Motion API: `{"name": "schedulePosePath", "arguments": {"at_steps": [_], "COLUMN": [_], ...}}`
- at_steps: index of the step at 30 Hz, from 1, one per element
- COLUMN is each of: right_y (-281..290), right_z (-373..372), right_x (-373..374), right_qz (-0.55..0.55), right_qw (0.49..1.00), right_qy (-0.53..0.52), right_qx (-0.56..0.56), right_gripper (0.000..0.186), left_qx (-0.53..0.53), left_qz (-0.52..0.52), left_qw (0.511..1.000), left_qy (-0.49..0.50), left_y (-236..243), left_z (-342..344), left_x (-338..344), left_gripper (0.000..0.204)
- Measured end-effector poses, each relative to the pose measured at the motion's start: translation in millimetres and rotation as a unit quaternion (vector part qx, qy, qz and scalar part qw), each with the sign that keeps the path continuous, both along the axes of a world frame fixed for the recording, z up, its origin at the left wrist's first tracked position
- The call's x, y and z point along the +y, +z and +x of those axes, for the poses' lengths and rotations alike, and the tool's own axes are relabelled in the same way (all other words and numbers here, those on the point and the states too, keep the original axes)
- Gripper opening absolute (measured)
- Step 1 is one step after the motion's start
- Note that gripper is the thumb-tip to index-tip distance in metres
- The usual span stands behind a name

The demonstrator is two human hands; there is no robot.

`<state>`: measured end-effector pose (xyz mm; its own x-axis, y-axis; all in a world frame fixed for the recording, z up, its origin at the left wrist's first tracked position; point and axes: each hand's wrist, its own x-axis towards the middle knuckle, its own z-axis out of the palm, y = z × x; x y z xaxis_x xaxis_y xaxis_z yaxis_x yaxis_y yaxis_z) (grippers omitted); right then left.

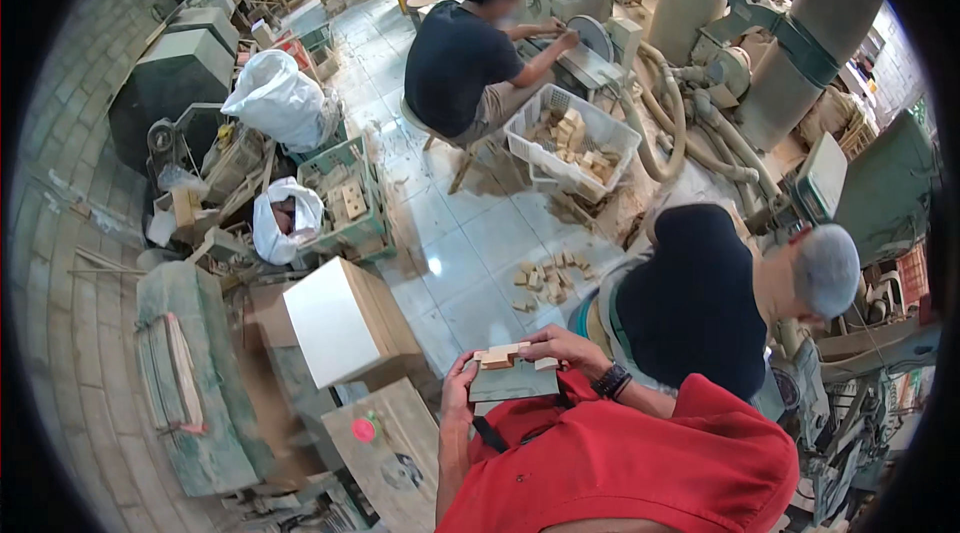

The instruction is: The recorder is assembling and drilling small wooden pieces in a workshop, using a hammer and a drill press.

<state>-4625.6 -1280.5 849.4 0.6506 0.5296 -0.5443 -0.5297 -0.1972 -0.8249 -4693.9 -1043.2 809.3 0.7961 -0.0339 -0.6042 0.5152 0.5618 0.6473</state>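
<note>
In front of my red shirt, a flat grey-green board [515, 385] is held level. My left hand [459, 389] grips its left edge, thumb on top. On the board's far side lies a small light wooden block [497, 360] with a stepped outline. My right hand [562, 345] reaches in from the right, its fingers closed at the block's right end. Another small pale piece shows under the right palm, partly hidden by it. A dark band circles my right wrist.
Loose wooden pieces [550, 279] lie on the tiled floor ahead. One co-worker [463, 63] sits at a disc sander [592, 37] beside a white crate [575, 171] of blocks. Another co-worker [690, 293] sits close on my right. A white-topped box [335, 323] stands left.
</note>
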Motion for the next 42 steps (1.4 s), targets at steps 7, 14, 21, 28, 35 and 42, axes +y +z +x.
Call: {"name": "schedulePosePath", "arguments": {"at_steps": [7, 14, 21, 28, 35, 42], "right_y": [9, 31, 36, -2, -2, -27], "right_z": [174, 319, 461, 642, 830, 951], "right_x": [71, 151, 219, 243, 248, 227], "right_qz": [0.0, 0.016, 0.088, 0.092, -0.27, -0.554], "right_qw": [0.999, 0.999, 0.971, 0.935, 0.78, 0.655], "right_qy": [0.033, -0.015, -0.222, -0.339, -0.355, -0.394], "right_qx": [-0.025, 0.031, -0.029, -0.053, -0.44, -0.329], "right_gripper": [0.046, 0.041, 0.04, 0.04, 0.059, 0.062], "left_qx": [-0.023, -0.033, -0.06, -0.024, -0.032, 0.012], "left_qz": [-0.039, -0.051, -0.12, -0.062, 0.057, 0.091], "left_qw": [0.998, 0.997, 0.985, 0.998, 0.998, 0.992], "left_qy": [0.052, -0.055, -0.108, 0.004, -0.018, -0.092], "left_y": [8, 5, 43, 20, 24, 4], "left_z": [149, 331, 540, 737, 915, 1121], "left_x": [64, 161, 197, 200, 247, 256], "left_gripper": [0.032, 0.029, 0.051, 0.041, 0.026, 0.02]}}
